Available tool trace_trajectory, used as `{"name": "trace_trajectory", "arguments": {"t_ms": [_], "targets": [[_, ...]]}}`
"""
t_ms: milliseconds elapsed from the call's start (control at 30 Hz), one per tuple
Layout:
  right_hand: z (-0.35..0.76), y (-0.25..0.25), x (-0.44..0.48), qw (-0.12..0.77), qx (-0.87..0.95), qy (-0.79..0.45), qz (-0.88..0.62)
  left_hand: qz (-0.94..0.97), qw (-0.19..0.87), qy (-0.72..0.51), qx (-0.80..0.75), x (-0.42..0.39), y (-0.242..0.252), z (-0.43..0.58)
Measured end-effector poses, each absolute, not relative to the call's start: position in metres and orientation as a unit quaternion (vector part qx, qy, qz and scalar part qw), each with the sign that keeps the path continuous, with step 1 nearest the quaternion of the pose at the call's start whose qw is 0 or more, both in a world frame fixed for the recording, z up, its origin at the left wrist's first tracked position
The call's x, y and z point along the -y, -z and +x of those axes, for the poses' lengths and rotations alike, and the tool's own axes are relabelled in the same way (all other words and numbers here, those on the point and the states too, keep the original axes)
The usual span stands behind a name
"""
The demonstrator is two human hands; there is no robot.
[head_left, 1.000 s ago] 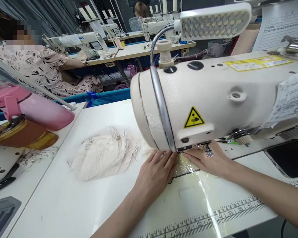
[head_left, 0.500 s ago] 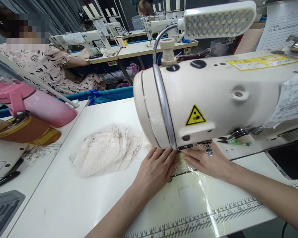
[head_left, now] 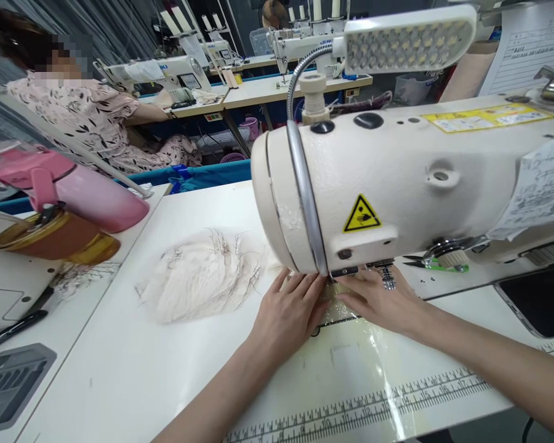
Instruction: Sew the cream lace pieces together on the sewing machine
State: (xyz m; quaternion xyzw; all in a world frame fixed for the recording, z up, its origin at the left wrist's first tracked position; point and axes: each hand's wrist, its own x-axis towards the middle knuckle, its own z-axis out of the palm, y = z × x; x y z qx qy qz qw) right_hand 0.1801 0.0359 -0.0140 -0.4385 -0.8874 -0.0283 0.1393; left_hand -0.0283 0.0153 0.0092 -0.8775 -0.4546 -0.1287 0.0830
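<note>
My left hand (head_left: 292, 307) lies palm down on the bed of a cream sewing machine (head_left: 341, 184), fingers stretched forward beside the needle area. My right hand (head_left: 378, 298) rests flat on the other side, thumb toward the left hand; the machine head hides part of its fingers. Pale cloth shows at my left fingertips, but what lies under both hands is mostly hidden. A heap of thin cream fabric pieces (head_left: 203, 280) with frayed threads spreads over the white table (head_left: 133, 375) to the left.
Right of my hands lie green-handled thread snips (head_left: 443, 264) and a dark phone (head_left: 530, 301). A ruler strip (head_left: 369, 409) runs along the front edge. A pink bottle (head_left: 96, 191) and an amber cup (head_left: 69, 237) stand left. Another person (head_left: 83, 117) sits beyond.
The view has shifted slightly, so the left-hand items sit a little further right. Both hands keep nearly the same place by the needle area.
</note>
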Motion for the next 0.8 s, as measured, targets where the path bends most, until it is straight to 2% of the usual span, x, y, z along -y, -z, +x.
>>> {"name": "trace_trajectory", "arguments": {"t_ms": [133,367,800], "targets": [[0.178,0.01,-0.036,0.164,0.896,0.058,-0.409,-0.875,0.069,0.12,0.464,-0.015,-0.01,-0.028],[0.177,0.005,-0.034,0.147,0.891,0.136,-0.407,-0.869,0.054,0.115,0.478,-0.014,-0.012,-0.027],[0.209,0.032,-0.056,0.162,0.892,0.024,-0.42,-0.862,0.021,0.066,0.502,-0.008,-0.011,-0.028]]}}
